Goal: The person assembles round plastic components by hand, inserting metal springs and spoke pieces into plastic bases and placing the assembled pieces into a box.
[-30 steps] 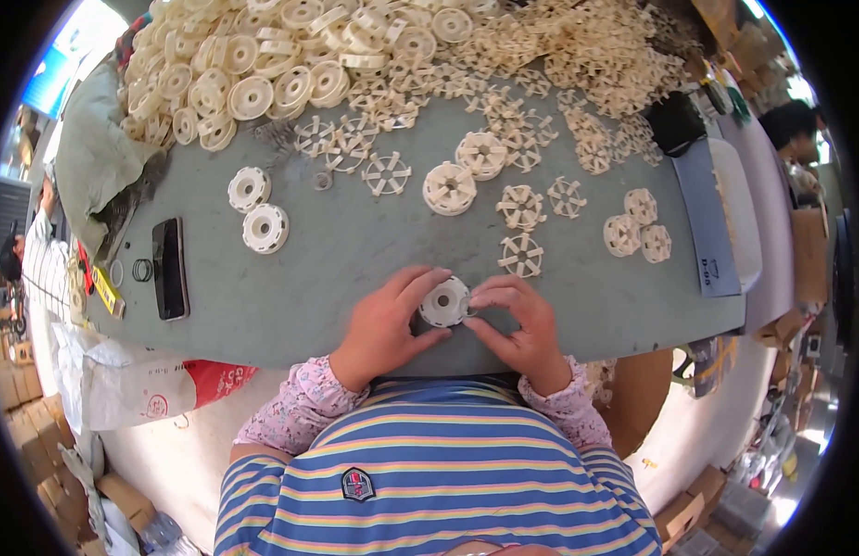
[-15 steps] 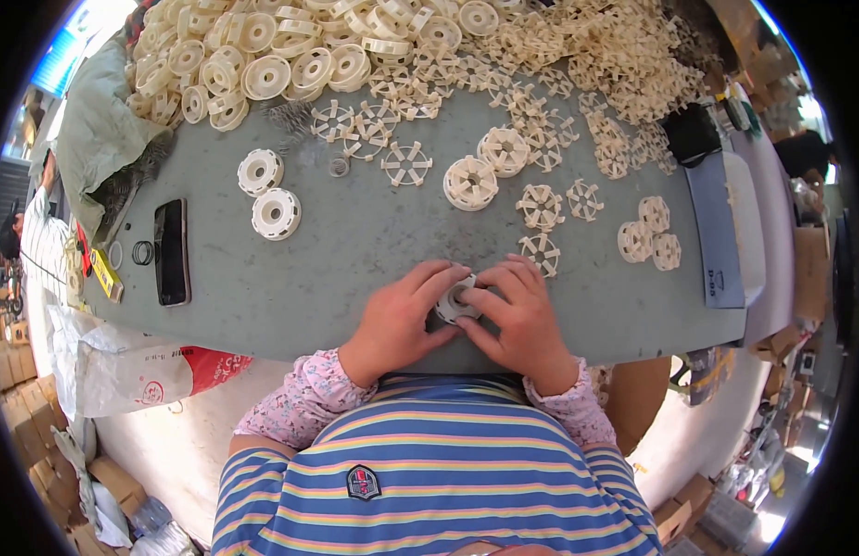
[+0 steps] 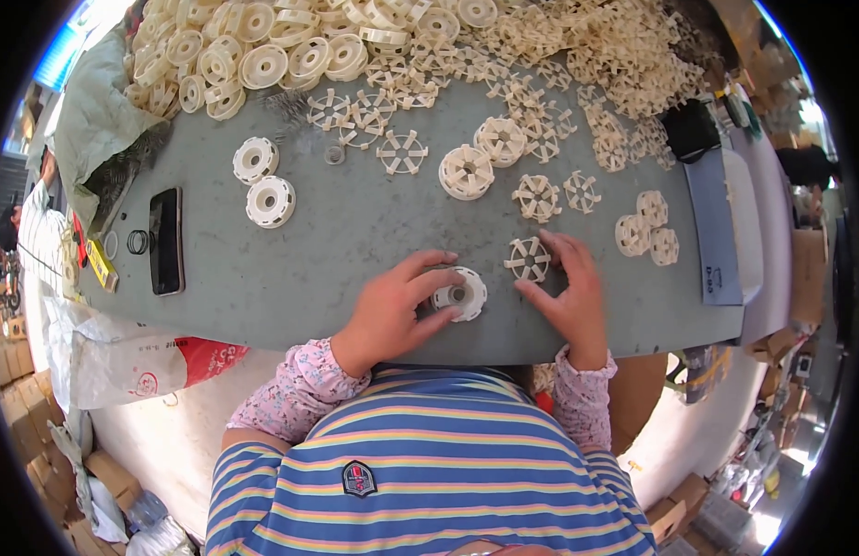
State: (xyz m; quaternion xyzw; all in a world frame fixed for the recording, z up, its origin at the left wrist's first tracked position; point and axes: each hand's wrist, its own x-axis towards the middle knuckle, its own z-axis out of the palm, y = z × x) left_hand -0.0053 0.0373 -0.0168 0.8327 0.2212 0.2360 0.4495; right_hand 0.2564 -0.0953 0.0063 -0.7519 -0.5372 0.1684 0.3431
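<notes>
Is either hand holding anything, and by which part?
The left hand holds a white wheel by the left side of its rim. The right hand curls around a spoked piece; whether it grips cannot be told.

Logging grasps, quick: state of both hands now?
Left hand: closed around the white plastic wheel.
Right hand: open around the cream six-spoked plastic piece; contact unclear.

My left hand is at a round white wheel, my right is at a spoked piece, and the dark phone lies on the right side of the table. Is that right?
Not quite: the dark phone lies on the left side of the table, as the head view shows. Your left hand is at a round white wheel, your right hand at a spoked piece.
</notes>
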